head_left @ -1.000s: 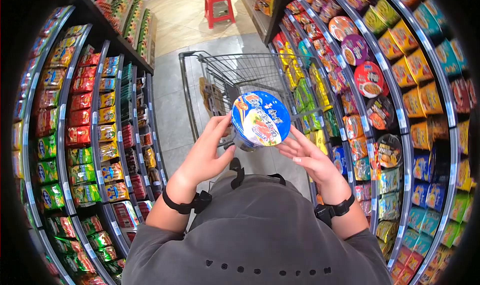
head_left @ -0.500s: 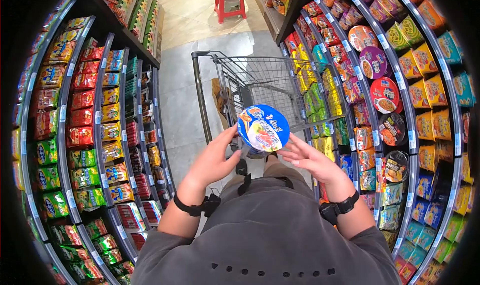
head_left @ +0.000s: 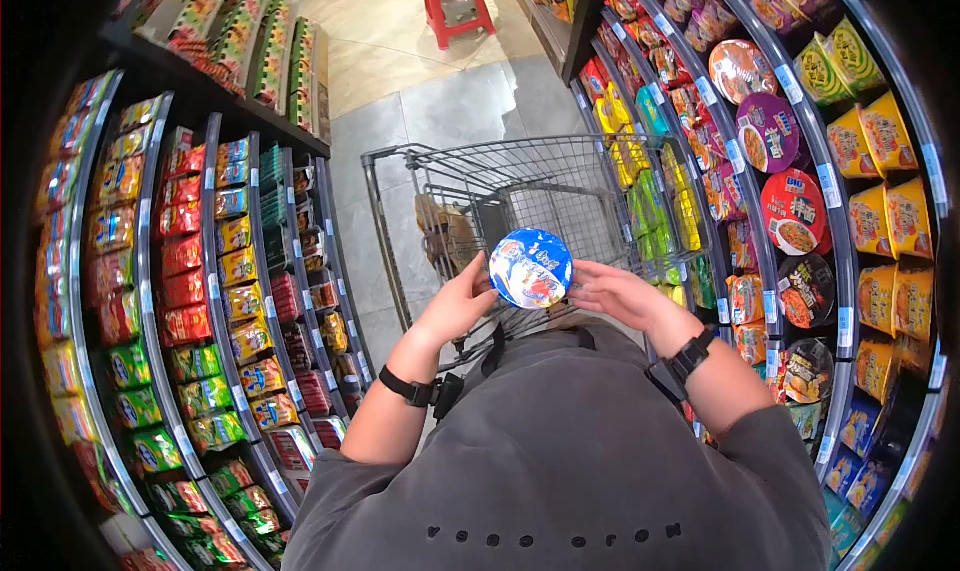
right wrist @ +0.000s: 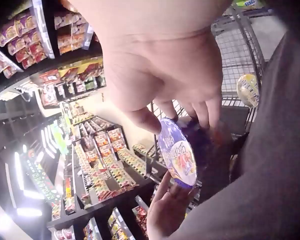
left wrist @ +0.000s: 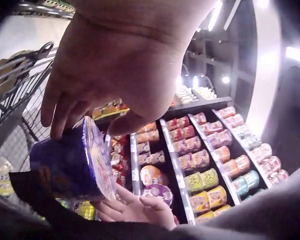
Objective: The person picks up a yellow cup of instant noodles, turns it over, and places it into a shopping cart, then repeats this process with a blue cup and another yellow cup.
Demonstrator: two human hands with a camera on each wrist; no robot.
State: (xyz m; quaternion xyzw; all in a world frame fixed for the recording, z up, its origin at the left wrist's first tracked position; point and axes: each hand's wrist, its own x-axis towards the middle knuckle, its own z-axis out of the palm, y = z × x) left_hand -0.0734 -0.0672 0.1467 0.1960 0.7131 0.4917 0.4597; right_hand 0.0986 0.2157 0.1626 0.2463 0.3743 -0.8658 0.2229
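A round blue noodle tub (head_left: pixel 531 268) with a printed lid is held between both hands in front of the torso, above the near side of a wire cart. In the head view the left hand (head_left: pixel 458 303) grips its left side, and the right hand (head_left: pixel 626 299) has its fingers against the right side. The left wrist view shows the left hand (left wrist: pixel 110 75) over the tub (left wrist: pixel 75 162), fingers and thumb around it. The right hand (right wrist: pixel 165 80) in the right wrist view has thumb and fingers about the tub (right wrist: pixel 179 152), whose lid is tilted.
The grey wire cart (head_left: pixel 560 156) stands ahead, with a brown item (head_left: pixel 447 239) at its left. Packed shelves of noodle packets (head_left: pixel 190 271) line the left, and shelves of tubs and packets (head_left: pixel 797 216) the right. A red stool (head_left: pixel 457 9) is farther up the aisle.
In the head view, the tub and both hands have shifted slightly right. The cart now appears nearer the body, and the legs seen earlier are hidden.
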